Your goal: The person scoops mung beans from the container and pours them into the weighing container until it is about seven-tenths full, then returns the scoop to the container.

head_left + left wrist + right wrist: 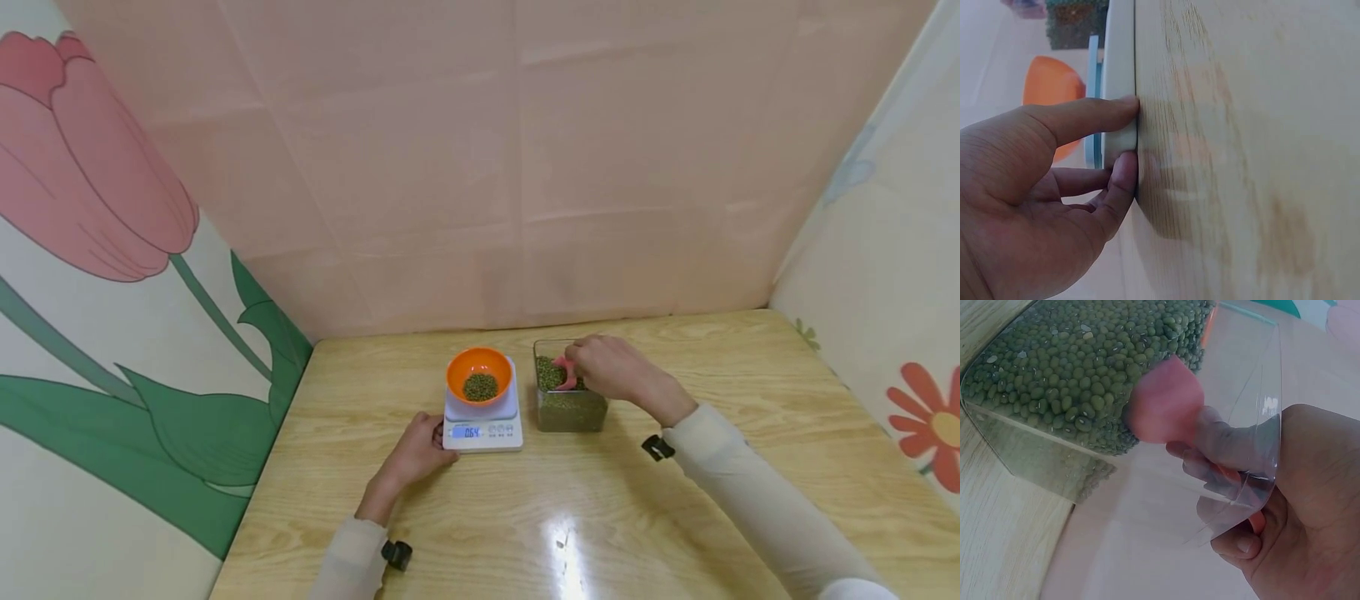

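Observation:
My left hand (422, 446) holds the left front corner of a white kitchen scale (483, 439), thumb and fingers against its side near the tabletop. An orange bowl (459, 379) stands on the scale, with a small heap of green mung beans (480, 386) at its bottom. In the left wrist view the thumb (1094, 119) touches the scale's edge. To the right of the scale, my right hand (611, 367) grips a pink scoop (1166, 403) by its handle inside a clear container (572, 427). Mung beans (1066, 381) fill part of that container, and the scoop's head is against them.
The scale's lit display (467, 432) shows digits, with buttons to its right. Everything stands on a wood-grain table (450, 517) near its back edge. A pink covering (450, 208) hangs behind, and flower-printed panels (112, 308) flank the table.

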### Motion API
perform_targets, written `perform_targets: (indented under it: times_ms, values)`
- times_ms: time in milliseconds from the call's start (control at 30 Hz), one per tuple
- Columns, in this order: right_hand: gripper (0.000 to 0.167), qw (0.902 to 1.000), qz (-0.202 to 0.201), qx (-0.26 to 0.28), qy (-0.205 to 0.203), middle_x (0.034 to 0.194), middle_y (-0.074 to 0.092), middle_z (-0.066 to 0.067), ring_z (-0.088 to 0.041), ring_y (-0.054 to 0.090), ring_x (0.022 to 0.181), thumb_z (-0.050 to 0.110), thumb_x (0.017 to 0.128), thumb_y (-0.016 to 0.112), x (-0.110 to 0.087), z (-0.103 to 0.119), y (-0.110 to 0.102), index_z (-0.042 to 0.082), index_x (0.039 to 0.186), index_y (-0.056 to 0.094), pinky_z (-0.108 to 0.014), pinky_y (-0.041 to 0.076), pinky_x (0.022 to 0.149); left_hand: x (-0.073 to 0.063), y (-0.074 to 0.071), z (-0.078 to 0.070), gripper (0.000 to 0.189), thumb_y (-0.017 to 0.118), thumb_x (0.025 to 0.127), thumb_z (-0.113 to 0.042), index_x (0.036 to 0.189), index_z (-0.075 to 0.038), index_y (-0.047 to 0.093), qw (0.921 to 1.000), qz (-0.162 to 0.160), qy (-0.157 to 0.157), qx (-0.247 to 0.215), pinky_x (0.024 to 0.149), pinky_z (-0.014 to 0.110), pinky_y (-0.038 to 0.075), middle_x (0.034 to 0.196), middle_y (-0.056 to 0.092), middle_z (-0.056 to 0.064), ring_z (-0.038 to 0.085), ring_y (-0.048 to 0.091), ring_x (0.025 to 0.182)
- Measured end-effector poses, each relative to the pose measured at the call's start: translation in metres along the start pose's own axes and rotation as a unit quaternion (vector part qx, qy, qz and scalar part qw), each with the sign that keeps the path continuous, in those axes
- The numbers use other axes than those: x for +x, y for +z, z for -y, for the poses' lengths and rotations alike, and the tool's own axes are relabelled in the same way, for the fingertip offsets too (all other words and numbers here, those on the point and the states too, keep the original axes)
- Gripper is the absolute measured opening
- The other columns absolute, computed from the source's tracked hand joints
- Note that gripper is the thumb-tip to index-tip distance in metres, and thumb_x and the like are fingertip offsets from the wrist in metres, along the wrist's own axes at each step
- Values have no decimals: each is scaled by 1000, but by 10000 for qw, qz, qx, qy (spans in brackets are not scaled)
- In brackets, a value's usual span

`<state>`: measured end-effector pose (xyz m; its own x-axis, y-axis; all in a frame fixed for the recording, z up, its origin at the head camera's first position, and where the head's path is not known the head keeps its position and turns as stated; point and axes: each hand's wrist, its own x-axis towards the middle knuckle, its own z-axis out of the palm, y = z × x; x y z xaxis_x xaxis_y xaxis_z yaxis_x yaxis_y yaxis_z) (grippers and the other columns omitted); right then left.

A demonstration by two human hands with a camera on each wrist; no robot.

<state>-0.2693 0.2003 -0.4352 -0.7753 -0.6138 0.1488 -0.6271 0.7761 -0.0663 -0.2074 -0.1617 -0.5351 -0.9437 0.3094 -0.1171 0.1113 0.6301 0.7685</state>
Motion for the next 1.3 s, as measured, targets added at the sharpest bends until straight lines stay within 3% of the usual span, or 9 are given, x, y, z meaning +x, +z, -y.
perform_targets:
  times_ms: [200,467,633,800,1300]
  values:
    - [22,9999,-63,80,-55,76,63,2,-16,60,67,-4,93,71,0,-1,0,13,78,67,-37,52,59,1,0,2,60,85,88,-4,141,9,60,10000,4,52,43,74,23,45,115,52,16,23,49,98]
    - [23,9996,-83,283,3,76,64,4,-15,63,68,10,103,69,0,-3,-1,14,79,69,-36,54,60,1,0,1,59,85,89,-6,142,7,61,10000,-29,16,53,77,24,45,115,52,15,22,48,99]
    - [21,9996,-46,286,11,79,66,3,-15,63,70,-1,98,67,-1,-4,-2,13,83,71,-35,53,60,2,1,2,60,85,88,-6,142,8,60,10000,-20,13,53,76,24,45,115,52,15,22,49,99]
    - [23,9992,-1,400,48,81,66,2,-12,55,69,-7,97,62,-5,-6,-3,11,85,70,-31,45,59,2,1,4,62,85,88,-5,142,10,59,10000,-11,11,22,75,22,45,114,51,16,22,49,98]
    - [19,9985,-123,534,35,90,71,-1,-10,53,71,-3,100,63,-12,-11,-3,11,94,73,-30,42,62,0,1,1,53,87,86,-5,134,7,66,9995,-110,192,247,76,25,41,109,52,14,22,45,98]
